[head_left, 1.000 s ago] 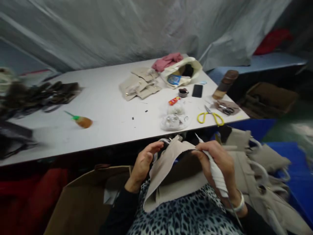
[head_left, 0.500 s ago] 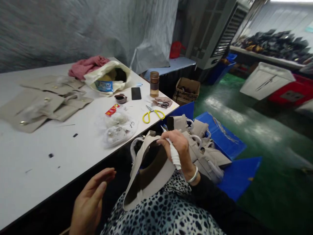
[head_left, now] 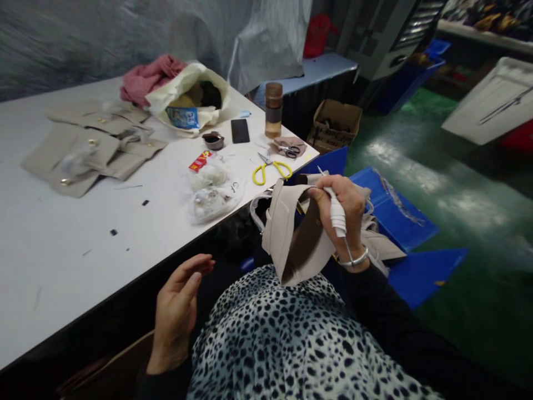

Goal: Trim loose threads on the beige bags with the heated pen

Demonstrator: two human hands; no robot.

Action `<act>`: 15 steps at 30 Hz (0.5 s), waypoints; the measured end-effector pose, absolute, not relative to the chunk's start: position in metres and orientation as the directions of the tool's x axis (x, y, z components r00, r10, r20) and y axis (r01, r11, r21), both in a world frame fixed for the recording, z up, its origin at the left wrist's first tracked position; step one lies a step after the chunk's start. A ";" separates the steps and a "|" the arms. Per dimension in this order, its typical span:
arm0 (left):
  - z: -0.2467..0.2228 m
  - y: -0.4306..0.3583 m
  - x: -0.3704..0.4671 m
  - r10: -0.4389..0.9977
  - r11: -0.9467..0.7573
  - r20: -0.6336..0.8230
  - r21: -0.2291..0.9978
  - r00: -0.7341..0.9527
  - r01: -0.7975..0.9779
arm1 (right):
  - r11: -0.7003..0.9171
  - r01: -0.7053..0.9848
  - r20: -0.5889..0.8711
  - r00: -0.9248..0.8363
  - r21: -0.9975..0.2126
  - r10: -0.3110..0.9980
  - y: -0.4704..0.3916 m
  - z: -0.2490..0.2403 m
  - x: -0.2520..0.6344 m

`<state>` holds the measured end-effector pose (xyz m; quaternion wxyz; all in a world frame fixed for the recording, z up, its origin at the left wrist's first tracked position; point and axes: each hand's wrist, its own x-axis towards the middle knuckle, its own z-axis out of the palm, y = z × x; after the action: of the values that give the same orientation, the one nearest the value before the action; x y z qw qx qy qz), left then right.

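Observation:
My right hand (head_left: 352,204) is closed on the upper rim of a beige handbag (head_left: 282,222), which hangs over my lap with its dark lining showing. The same hand holds a thin metal awl-like tool (head_left: 338,215), its handle wrapped in white, with a pointed tip sticking up past the fingers and a metal rod out of the lower end. A plastic-wrapped handle (head_left: 255,214) shows at the bag's left side. My left hand (head_left: 177,311) is open and holds nothing, below the table edge and apart from the bag.
On the white table (head_left: 75,272) lie yellow-handled scissors (head_left: 271,169), small dark-handled scissors (head_left: 290,150), a phone (head_left: 240,131), a bottle (head_left: 273,111), a plastic bag of small parts (head_left: 212,197) and flat beige pieces (head_left: 79,153). More beige bags (head_left: 381,241) lie by a blue bin (head_left: 433,272).
My right hand has moved the handbag and tool up and to the right in view, turning the bag. My left hand has shifted right and slightly up, still open.

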<state>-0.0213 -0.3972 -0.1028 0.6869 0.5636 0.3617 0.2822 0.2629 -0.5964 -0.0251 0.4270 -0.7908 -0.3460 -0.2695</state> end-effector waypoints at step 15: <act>-0.129 -0.372 -0.026 0.745 0.275 -0.325 0.945 0.583 0.175 | -0.536 0.647 0.750 0.661 -0.542 0.039 -0.666 -0.013 0.299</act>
<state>-0.0259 -0.3724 -0.1293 0.6871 0.5652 0.4068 0.2073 0.2988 -0.6659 -0.0126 0.4314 -0.8026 -0.2138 -0.3521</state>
